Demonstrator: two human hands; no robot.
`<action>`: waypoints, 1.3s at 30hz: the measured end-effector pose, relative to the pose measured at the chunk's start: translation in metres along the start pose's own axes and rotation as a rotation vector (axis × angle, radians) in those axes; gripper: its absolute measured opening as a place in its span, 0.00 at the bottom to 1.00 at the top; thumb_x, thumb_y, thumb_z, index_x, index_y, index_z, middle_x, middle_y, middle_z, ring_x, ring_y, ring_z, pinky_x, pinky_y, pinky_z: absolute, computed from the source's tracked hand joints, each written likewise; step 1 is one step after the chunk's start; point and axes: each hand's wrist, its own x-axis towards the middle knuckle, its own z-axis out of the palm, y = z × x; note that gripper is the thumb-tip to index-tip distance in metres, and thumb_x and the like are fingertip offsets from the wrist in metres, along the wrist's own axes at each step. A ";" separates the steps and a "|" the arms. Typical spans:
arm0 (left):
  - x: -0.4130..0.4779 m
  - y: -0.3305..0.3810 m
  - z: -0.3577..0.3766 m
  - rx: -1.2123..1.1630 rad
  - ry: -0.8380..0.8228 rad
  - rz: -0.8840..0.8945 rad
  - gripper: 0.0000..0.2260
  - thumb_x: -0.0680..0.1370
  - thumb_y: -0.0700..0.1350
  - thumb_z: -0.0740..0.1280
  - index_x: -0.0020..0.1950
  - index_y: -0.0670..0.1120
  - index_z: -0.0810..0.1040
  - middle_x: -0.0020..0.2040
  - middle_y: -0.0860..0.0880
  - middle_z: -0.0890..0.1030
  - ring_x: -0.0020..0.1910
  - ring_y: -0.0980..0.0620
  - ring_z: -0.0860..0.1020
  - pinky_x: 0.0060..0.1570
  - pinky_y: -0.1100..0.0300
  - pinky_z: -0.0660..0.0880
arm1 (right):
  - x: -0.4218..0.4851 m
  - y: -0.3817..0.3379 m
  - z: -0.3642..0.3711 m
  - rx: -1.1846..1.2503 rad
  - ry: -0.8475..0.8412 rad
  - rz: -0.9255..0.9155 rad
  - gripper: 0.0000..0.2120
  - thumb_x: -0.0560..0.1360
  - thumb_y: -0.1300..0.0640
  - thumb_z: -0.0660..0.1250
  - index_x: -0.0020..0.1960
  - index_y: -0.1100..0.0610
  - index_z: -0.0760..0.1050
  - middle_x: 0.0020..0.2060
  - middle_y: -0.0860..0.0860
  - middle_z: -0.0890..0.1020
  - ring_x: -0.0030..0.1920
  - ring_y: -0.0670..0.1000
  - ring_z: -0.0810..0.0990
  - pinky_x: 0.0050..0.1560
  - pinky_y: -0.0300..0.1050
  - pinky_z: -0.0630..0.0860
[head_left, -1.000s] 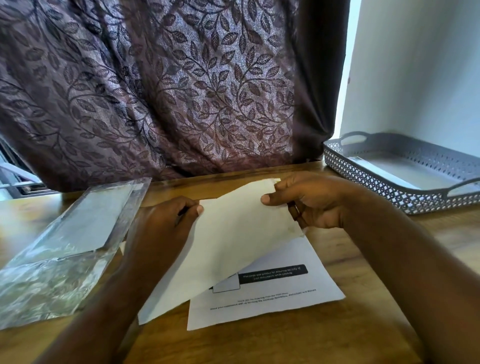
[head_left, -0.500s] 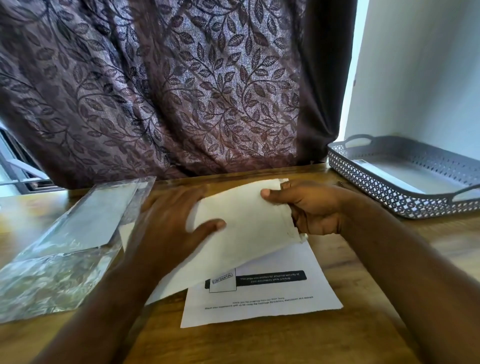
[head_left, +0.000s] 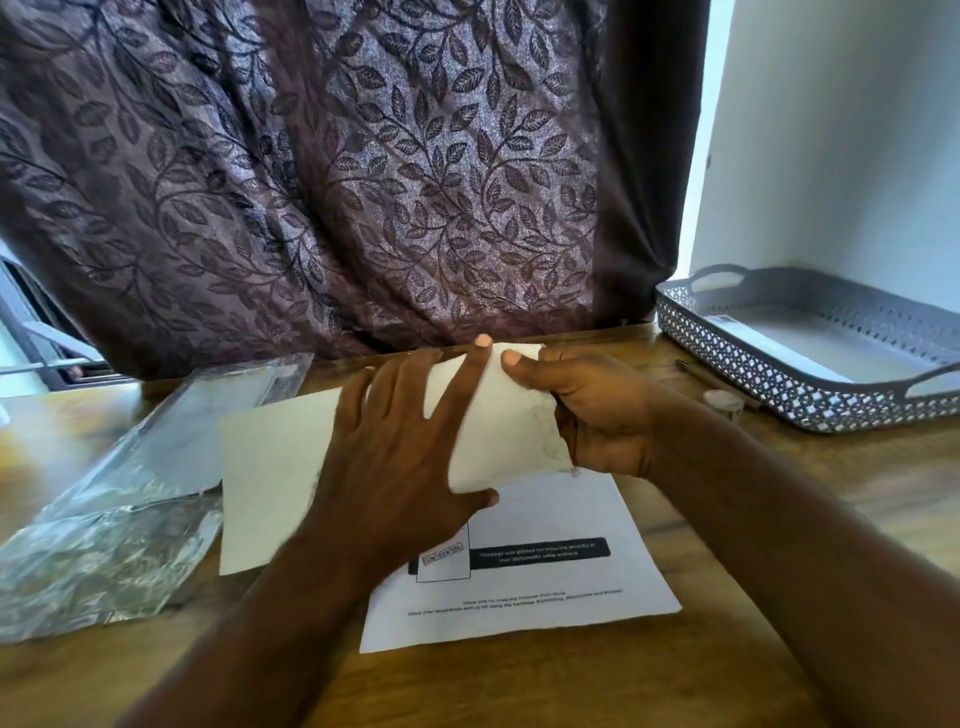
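Observation:
A cream envelope (head_left: 270, 467) lies across the middle of the wooden table (head_left: 519, 686). My left hand (head_left: 400, 462) lies flat on it with fingers spread, pressing it down. My right hand (head_left: 587, 415) grips the envelope's right end, thumb on top and fingers curled beneath. Under the envelope sits a white printed sheet (head_left: 545, 592) with a black bar and small text, its near half showing.
A clear plastic packet (head_left: 119, 499) lies at the left on the table. A grey perforated tray (head_left: 810, 395) with handles stands at the right, with a pen (head_left: 696, 371) and a small round lid (head_left: 724, 401) beside it. A patterned curtain (head_left: 337, 171) hangs behind.
My left hand let go of the envelope's left edge and slid right across it, fingers now spread flat. The envelope went from tilted up to lying lower and flatter. My right hand kept its hold.

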 end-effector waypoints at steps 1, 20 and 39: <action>0.000 -0.001 0.001 0.000 0.034 0.011 0.47 0.67 0.68 0.67 0.80 0.49 0.57 0.71 0.41 0.70 0.69 0.39 0.70 0.70 0.37 0.63 | 0.000 0.000 0.000 0.004 0.003 -0.008 0.19 0.80 0.49 0.65 0.67 0.58 0.78 0.59 0.60 0.84 0.63 0.63 0.80 0.66 0.67 0.73; -0.003 -0.023 0.002 0.027 0.032 -0.121 0.48 0.68 0.65 0.68 0.81 0.45 0.56 0.65 0.39 0.70 0.60 0.39 0.70 0.58 0.41 0.67 | 0.015 0.005 -0.009 -0.604 0.253 -0.349 0.12 0.72 0.57 0.77 0.54 0.56 0.81 0.43 0.50 0.87 0.43 0.50 0.88 0.41 0.52 0.86; -0.001 -0.041 0.016 0.011 0.001 -0.194 0.52 0.67 0.67 0.72 0.82 0.45 0.52 0.64 0.42 0.71 0.59 0.41 0.72 0.57 0.40 0.70 | 0.060 0.029 -0.094 -1.286 0.380 -0.233 0.17 0.74 0.42 0.72 0.56 0.52 0.82 0.48 0.48 0.84 0.50 0.50 0.81 0.51 0.48 0.80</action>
